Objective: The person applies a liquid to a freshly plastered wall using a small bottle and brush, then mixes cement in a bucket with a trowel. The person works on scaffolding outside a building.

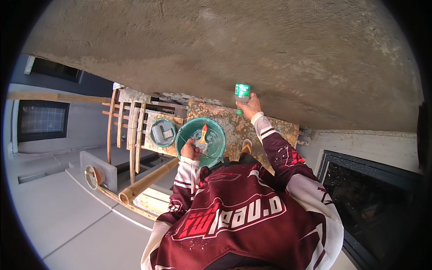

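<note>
My right hand (250,107) reaches forward near the grey plastered wall (252,40), fingers wrapped round a plastic bottle (242,91). The bottle has a shiny green label, and its green cap end points back toward me. At the rim of a green bucket (219,155), my left hand (191,150) is closed on the thin wire handle (208,156). Inside the bucket stands a paintbrush (204,131) with a red-tipped handle, over what looks like watery liquid.
A smaller bucket (154,142) with grey items stands left on the stained scaffold boards (265,130). My sandalled foot (247,145) rests there. Further left are wooden rails (132,130), a bamboo pole (148,181) and a round container (94,177) lower down. A dark window (364,198) lies right.
</note>
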{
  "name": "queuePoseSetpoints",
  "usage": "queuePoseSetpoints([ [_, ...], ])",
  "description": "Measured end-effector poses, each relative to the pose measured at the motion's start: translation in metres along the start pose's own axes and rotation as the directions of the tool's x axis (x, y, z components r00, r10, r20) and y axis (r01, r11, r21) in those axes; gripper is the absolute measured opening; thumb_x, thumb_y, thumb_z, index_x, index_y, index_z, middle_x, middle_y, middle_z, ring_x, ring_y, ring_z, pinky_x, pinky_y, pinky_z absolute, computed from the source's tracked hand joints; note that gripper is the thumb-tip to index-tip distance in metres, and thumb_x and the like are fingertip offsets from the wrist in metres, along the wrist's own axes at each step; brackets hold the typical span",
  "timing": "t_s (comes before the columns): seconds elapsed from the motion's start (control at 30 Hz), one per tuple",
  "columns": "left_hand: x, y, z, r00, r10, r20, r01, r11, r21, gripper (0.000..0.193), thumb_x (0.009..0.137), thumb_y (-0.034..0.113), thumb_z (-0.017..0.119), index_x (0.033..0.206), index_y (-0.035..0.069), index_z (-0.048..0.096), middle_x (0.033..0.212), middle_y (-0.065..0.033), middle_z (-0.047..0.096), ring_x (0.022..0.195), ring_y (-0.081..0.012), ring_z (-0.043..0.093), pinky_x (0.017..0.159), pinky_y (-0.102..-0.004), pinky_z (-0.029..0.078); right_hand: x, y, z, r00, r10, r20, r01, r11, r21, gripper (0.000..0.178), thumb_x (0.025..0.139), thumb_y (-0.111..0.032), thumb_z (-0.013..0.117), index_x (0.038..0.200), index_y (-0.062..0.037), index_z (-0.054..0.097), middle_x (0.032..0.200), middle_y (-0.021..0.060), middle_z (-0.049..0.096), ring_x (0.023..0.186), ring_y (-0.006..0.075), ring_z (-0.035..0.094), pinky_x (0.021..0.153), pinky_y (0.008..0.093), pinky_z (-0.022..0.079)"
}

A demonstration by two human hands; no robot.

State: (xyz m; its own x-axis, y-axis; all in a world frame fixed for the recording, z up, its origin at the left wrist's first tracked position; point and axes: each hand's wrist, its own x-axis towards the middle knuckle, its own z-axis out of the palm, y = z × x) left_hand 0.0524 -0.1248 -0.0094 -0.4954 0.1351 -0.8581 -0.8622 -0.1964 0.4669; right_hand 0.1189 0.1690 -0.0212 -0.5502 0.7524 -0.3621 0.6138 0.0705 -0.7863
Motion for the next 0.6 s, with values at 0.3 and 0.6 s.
queuePoseSetpoints([
  [0.3, 0.020, 0.017, -0.050, 0.991, 0.077, -0.110, -0.079, 0.997, -0.013, 0.016, 0.082, 0.019, 0.055, 0.089, 0.005, 0.055, 0.054, -0.0003, 0.034, 0.043, -0.0134, 0.039, 0.044, -0.0343, 0.042, -0.006, 0.057, -0.036, 0.983, -0.064, -0.173, 0.059, 0.998, -0.034, 0.065, 0.067, -0.024, 0.075, 0.119, -0.0048, 0.042, 0.095, 0.0130, 0.061, 0.085, 0.0264, 0.062, 0.075, 0.0373, 0.049],
  [0.6, 0.035, 0.025, -0.086, 0.984, 0.018, -0.176, -0.025, 0.999, -0.040, 0.016, 0.077, 0.023, 0.060, 0.085, 0.016, 0.048, 0.058, -0.0017, 0.037, 0.049, -0.0154, 0.039, 0.051, -0.0362, 0.038, -0.066, 0.191, -0.117, 0.898, 0.003, -0.441, -0.131, 0.957, -0.260, 0.061, 0.067, -0.016, 0.072, 0.118, -0.0081, 0.038, 0.098, 0.0162, 0.059, 0.087, 0.0317, 0.060, 0.077, 0.0401, 0.047],
])
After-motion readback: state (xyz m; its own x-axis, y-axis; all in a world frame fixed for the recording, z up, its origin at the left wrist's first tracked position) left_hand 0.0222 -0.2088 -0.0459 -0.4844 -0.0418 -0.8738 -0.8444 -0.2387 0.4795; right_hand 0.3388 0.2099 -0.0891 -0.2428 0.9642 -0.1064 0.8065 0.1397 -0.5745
